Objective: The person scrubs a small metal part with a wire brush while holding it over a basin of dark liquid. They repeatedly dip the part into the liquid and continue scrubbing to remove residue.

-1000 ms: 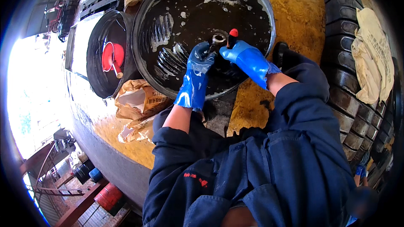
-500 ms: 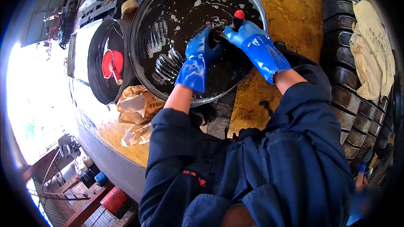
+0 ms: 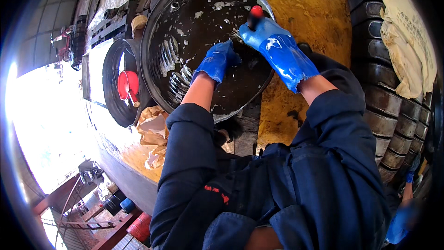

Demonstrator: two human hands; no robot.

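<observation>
A wide black tub [image 3: 147,71] of dark, foam-flecked liquid stands in front of me. My right hand [image 3: 259,32], in a long blue rubber glove, is closed around a brush [image 3: 255,14] with a red-and-black handle; pale bristles show beside the fingers, over the liquid. Lower and to the left, my left hand [image 3: 218,59], gloved the same way, reaches into the tub. Its fingertips dip into the dark liquid, so whatever they touch is hidden. Shiny ridged pieces [image 3: 169,55] break the surface at the tub's left side. A small metal ring [image 3: 175,6] lies near the far rim.
A smaller black tub [image 3: 108,78] holding a red scoop [image 3: 128,84] stands at left, with torn brown paper [image 3: 155,127] below it. Dark ribbed metal blocks [image 3: 377,60] line the right, a beige sack [image 3: 407,32] draped over them. Another person's arm [image 3: 407,194] shows lower right.
My right hand has moved away and slightly left with the brush. My left hand has sunk lower into the tub, its fingers less visible. The whole view has shifted a little.
</observation>
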